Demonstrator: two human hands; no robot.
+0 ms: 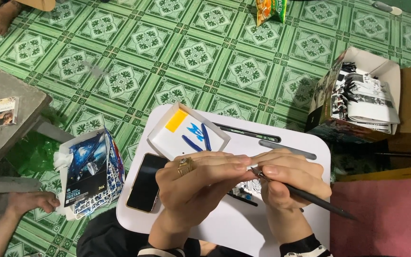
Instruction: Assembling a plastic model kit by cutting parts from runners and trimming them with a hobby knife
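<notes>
Both hands meet over a white lap tray (224,228) that rests across the person's knees. The left hand (196,183), a gold ring (185,166) on one finger, is curled, fingers drawn in close with the tips pinched together on a small pale part (252,166) that barely shows past them. The right hand (288,183) is closed around a thin dark craft knife (310,197), held like a pen, its handle running out to the right and its point touching that small part where the fingertips of the two hands come together. Just under the hands, on the tray, lies a small piece in black, white and blue (243,190), mostly hidden.

At the tray's far left corner sits a shallow white cardboard lid (165,138); inside it are a few blue plastic parts (198,135) and a yellow patch (176,120). A black phone (146,182) lies face up on the tray's left edge, touching the left wrist area. Two long slots run along the tray's far edge.

On the green patterned floor (134,57), to the left, stands a stack of printed boxes and sheets (89,171). To the right an open cardboard box (357,97) holds folded printed sheets and dark plastic frames. Another person's hand (32,202) rests on the floor at lower left.
</notes>
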